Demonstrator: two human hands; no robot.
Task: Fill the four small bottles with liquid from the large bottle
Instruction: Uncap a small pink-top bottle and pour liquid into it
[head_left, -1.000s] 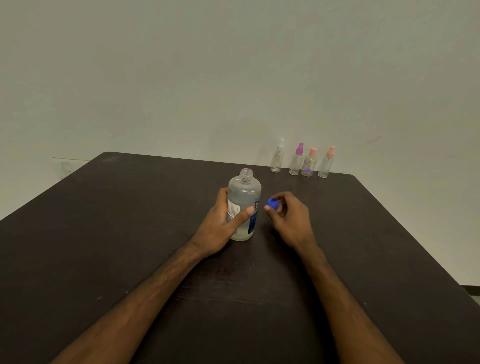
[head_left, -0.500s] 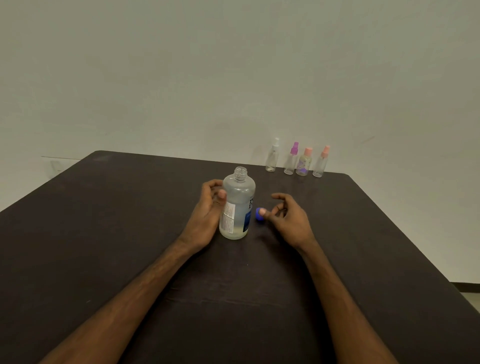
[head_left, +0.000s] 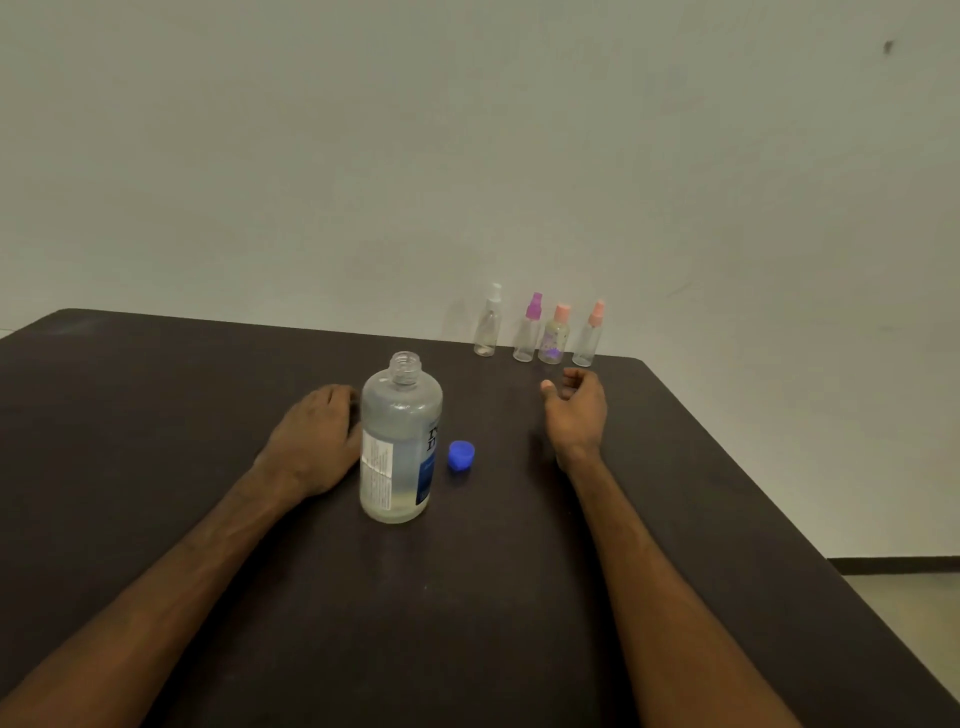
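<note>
Large bottle (head_left: 400, 447) standing uncapped mid-frame; left hand (head_left: 317, 436) lying relaxed just left of it. Right hand (head_left: 576, 410) hovering loosely curled, empty, just below four small bottles (head_left: 553, 338). Blue cap (head_left: 461, 455) lying right of bottle.

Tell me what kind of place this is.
Likely a bare room set up for a demonstration, not a home kitchen: a dark table by a plain blank wall, holding a large bottle and four small spray bottles.

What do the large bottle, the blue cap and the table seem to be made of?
Large bottle: probably clear plastic, slightly cloudy; the liquid shows through.
Blue cap: probably opaque plastic, even colour.
Table: dark, matte top with faint scuffs; material unclear.
</note>
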